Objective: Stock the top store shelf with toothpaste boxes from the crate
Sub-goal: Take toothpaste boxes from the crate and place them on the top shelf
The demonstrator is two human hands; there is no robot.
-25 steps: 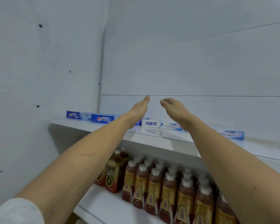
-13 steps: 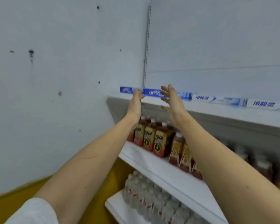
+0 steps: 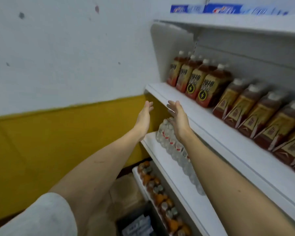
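Observation:
Blue and white toothpaste boxes (image 3: 221, 9) lie in a row along the top shelf (image 3: 245, 25) at the upper right. My left hand (image 3: 144, 118) and my right hand (image 3: 178, 119) are both stretched out in the air in front of the lower shelves, fingers straight, holding nothing. A dark crate (image 3: 136, 223) sits on the floor at the bottom, with blue and white boxes showing inside it.
Brown drink bottles (image 3: 245, 103) fill the second shelf (image 3: 211, 126). Clear water bottles (image 3: 175, 150) stand on the third shelf, orange-capped bottles (image 3: 160, 193) on the lowest one. A white and yellow wall (image 3: 58, 99) closes off the left side.
Both hands have come down from the top shelf to the level of the second and third shelves. My view has tipped downward, bringing the lower shelves and the crate into sight.

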